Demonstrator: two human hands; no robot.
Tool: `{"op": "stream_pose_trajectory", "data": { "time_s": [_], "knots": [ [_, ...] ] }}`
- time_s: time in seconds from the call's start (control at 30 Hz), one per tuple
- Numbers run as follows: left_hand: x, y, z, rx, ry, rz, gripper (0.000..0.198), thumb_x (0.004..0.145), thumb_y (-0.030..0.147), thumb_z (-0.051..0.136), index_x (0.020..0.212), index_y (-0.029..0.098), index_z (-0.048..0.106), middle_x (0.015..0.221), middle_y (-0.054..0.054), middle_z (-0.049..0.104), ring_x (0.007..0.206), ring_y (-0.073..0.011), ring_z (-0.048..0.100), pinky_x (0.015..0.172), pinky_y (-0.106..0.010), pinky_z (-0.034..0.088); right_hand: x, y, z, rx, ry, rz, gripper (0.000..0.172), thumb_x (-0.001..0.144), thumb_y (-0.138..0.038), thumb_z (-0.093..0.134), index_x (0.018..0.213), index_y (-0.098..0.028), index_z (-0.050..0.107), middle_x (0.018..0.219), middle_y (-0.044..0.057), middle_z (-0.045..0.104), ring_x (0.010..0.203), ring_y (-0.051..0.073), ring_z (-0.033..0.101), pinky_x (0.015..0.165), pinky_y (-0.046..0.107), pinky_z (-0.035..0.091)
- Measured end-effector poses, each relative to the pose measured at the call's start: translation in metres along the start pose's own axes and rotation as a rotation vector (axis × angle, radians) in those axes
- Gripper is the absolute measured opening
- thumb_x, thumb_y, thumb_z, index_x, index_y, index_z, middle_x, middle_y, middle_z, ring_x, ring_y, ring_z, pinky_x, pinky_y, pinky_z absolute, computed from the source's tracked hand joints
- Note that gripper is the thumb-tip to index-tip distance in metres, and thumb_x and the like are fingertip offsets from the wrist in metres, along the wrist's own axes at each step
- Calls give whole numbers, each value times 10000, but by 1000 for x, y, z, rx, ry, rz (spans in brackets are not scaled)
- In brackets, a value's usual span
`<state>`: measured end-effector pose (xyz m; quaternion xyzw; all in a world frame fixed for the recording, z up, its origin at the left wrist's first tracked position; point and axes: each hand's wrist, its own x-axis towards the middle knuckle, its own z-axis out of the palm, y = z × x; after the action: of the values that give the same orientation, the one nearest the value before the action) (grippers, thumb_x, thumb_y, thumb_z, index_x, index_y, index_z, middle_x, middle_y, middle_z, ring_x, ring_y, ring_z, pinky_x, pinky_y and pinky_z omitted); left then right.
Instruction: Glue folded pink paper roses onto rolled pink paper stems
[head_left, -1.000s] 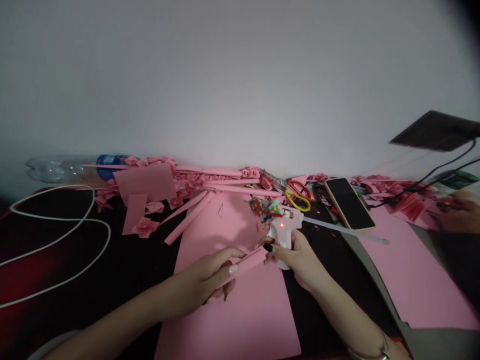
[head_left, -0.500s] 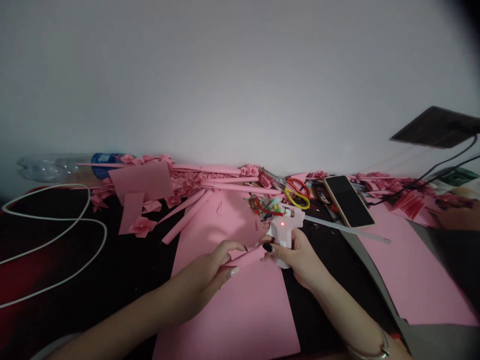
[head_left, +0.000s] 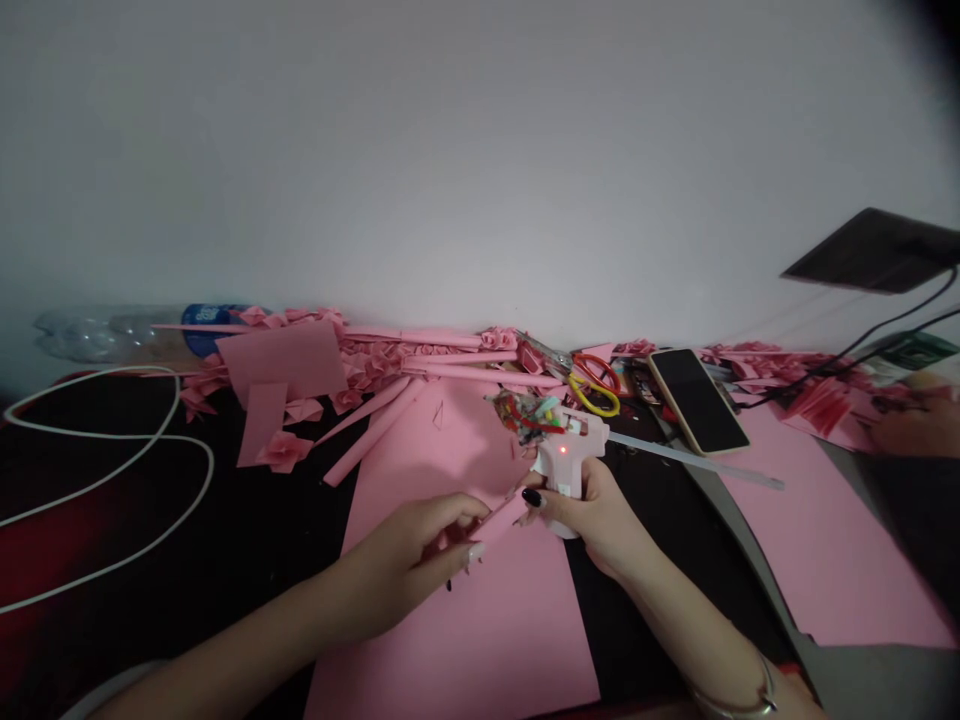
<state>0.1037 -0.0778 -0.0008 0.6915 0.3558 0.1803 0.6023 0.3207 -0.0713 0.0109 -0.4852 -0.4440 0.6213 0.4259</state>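
My right hand [head_left: 596, 510] is closed round the handle of a pale hot glue gun [head_left: 566, 460]. A red light glows on its side, and a long translucent glue stick [head_left: 694, 458] sticks out of its back. Between thumb and fingers, my left hand [head_left: 424, 555] pinches a small rolled piece of pink paper [head_left: 501, 518]. Its far end meets the thumb of my right hand. Beneath both hands lies a large pink sheet [head_left: 517, 630]. A tangle of colourful scraps [head_left: 525, 410] sits at the gun's nozzle and partly hides it.
Pink paper flowers [head_left: 285, 452] and rolled paper tubes [head_left: 375, 430] line the wall. Yellow and red-handled scissors [head_left: 596, 395], a phone [head_left: 697, 400], a plastic bottle [head_left: 112, 335] and a white cable [head_left: 187, 520] lie around. Another person's hand [head_left: 919, 425] is at the far right.
My left fingers have shifted along the rolled pink paper and curled more, tilting it slightly. My right hand and the glue gun have hardly moved. The other person's hand has shifted slightly.
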Motion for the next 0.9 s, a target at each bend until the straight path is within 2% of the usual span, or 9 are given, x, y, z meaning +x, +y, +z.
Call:
{"op": "stream_pose_trajectory", "data": {
  "time_s": [0.2, 0.33, 0.47, 0.63, 0.9],
  "knots": [
    [3, -8, 3, -30, 77, 27, 287, 853, 225, 548, 1136, 246, 512, 760, 30, 582, 703, -136, 520, 631, -249, 386, 0, 0, 0, -25, 10, 33, 248, 594, -230, 804, 760, -150, 637, 627, 4, 669, 550, 143, 619, 559, 264, 497],
    [4, -13, 4, -70, 73, 68, 229, 859, 217, 546, 1082, 246, 503, 754, 30, 560, 717, -143, 516, 665, -267, 391, 1, 1, 0, -20, 8, 42, 263, 582, -232, 810, 760, -152, 634, 629, 5, 674, 542, 139, 610, 555, 262, 490],
    [4, -12, 5, -132, 52, 35, 245, 849, 198, 544, 1082, 242, 482, 737, 38, 519, 702, -138, 488, 668, -266, 388, 1, 3, -1, -57, 9, 42, 224, 601, -239, 795, 732, -150, 636, 618, -2, 656, 541, 135, 597, 549, 258, 471],
    [3, -9, 5, -126, 33, 20, 244, 847, 174, 510, 1081, 242, 490, 751, 41, 426, 709, -133, 428, 672, -265, 384, 1, 3, -2, -78, 15, 30, 234, 605, -220, 783, 766, -143, 632, 618, -16, 635, 546, 120, 569, 538, 240, 438],
    [4, -13, 7, -246, 17, 46, 304, 847, 179, 511, 1141, 251, 487, 758, 38, 397, 714, -136, 429, 699, -277, 442, 0, 2, -1, -70, 34, 40, 316, 608, -234, 782, 866, -153, 617, 640, -22, 631, 534, 115, 565, 514, 233, 431]
  ]
}}
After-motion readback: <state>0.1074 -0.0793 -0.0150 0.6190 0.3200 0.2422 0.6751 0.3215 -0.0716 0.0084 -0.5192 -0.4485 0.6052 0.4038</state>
